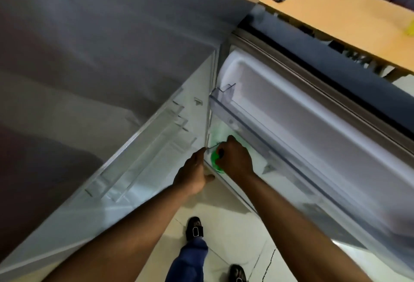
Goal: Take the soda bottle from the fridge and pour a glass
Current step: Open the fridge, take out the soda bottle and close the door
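A green soda bottle (215, 161) stands in the lower shelf of the open fridge door (313, 129), seen from above. My right hand (235, 158) is closed around the bottle's top and hides most of it. My left hand (192, 174) rests against the edge of the fridge body beside the door hinge, fingers around the edge. No glass is in view.
The fridge interior (139, 158) with clear shelves lies at the left. A clear upper door shelf (226, 100) sits above the bottle. A wooden table (336, 12) with a dark object on it stands behind the door. My legs and black shoes (194, 229) are on the tiled floor.
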